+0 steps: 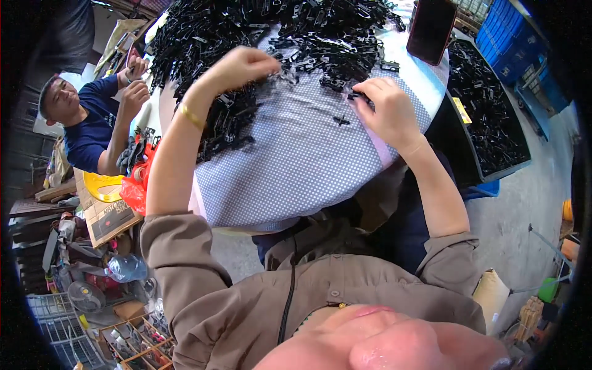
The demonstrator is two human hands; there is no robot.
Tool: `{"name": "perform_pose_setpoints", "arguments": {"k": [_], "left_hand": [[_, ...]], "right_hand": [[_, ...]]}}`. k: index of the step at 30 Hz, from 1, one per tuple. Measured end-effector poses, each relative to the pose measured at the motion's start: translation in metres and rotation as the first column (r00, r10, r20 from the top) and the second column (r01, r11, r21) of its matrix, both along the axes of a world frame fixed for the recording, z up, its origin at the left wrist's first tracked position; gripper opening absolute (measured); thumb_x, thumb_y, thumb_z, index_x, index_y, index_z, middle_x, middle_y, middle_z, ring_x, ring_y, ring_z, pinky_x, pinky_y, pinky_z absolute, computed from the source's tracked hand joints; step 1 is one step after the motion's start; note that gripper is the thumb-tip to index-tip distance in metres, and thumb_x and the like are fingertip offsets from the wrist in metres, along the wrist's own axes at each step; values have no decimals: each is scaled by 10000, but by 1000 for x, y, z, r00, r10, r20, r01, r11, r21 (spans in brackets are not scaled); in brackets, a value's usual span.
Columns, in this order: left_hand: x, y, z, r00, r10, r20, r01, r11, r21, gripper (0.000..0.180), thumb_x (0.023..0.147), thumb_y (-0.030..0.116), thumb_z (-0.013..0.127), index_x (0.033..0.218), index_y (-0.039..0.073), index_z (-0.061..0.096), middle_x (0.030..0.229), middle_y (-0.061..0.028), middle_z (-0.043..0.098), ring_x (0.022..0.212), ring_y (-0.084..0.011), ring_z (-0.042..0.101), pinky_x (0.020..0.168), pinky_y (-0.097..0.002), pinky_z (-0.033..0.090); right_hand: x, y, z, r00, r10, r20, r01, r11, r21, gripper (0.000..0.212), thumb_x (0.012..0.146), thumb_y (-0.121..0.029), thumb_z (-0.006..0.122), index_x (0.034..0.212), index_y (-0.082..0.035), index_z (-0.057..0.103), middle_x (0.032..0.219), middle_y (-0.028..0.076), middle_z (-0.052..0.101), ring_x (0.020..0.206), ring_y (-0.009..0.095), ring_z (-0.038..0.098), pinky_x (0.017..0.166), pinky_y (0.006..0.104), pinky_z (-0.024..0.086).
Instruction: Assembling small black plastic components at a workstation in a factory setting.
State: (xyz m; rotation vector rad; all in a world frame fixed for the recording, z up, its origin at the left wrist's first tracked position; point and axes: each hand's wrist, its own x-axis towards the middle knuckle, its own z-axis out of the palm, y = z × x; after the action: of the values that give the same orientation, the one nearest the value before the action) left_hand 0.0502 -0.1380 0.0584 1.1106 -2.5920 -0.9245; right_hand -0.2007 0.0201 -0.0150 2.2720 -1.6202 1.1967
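Note:
Small black plastic clip-like pieces (216,37) lie in a large heap on the cloth-covered table (290,179). My left hand (250,63) is over the heap's near edge, fingers curled in; its fingertips are blurred, so what they hold is unclear. At the right, my right hand (388,106) has thumb and fingers drawn together on a black clip-like piece (354,95), partly hidden by the fingers. Between my hands, closer to me, a single black piece (341,121) lies apart on the patterned cloth.
A phone (431,31) stands upright at the table's far right. Beside the table, a black tray (524,139) holds many more black pieces. Blue crates (509,40) stand behind it. A co-worker (92,126) sits at the left, hands raised, near a red plastic bag (134,192).

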Motion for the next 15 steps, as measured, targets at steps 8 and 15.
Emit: {"name": "perform_pose_setpoints", "arguments": {"k": [8,15], "left_hand": [[-65,-66,-30,982,-167,83,180,735,-654,301,724,34,615,1020,85,627,948,-105,626,870,-245,599,794,-315,479],[-88,-60,-38,974,-61,217,181,786,-591,339,696,37,581,1033,72,582,975,-146,578,943,-326,557,824,-363,457]], "right_hand": [[2,-2,0,998,59,36,-58,998,-11,151,688,-56,626,834,-24,602,837,108,607,813,278,558,730,344,455],[0,-1,-1,998,48,35,-48,999,-19,154,681,-55,633,828,-24,601,835,105,608,808,278,559,730,344,456]]}}
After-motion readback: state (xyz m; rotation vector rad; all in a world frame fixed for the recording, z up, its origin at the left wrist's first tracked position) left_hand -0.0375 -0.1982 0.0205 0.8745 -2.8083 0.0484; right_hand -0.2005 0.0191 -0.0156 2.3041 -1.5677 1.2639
